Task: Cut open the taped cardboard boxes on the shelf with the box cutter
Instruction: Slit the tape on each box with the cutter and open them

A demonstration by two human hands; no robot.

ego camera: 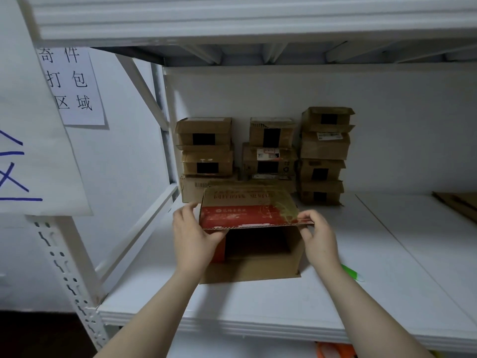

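A cardboard box [251, 267] with red print lies open on the white shelf [258, 303], its mouth towards me. My left hand [192, 236] and my right hand [318, 236] each pinch a corner of its raised red top flap [247, 215]. The inside looks dark and empty. A green box cutter [352, 273] lies on the shelf just right of my right wrist, partly hidden by the forearm. Several taped cardboard boxes [271, 156] stand stacked in three piles at the back of the shelf.
An upper shelf [232, 21] hangs close overhead. A white upright post [69, 267] and paper signs [72, 83] stand at the left. Flattened cardboard [459, 205] lies at the far right of the shelf.
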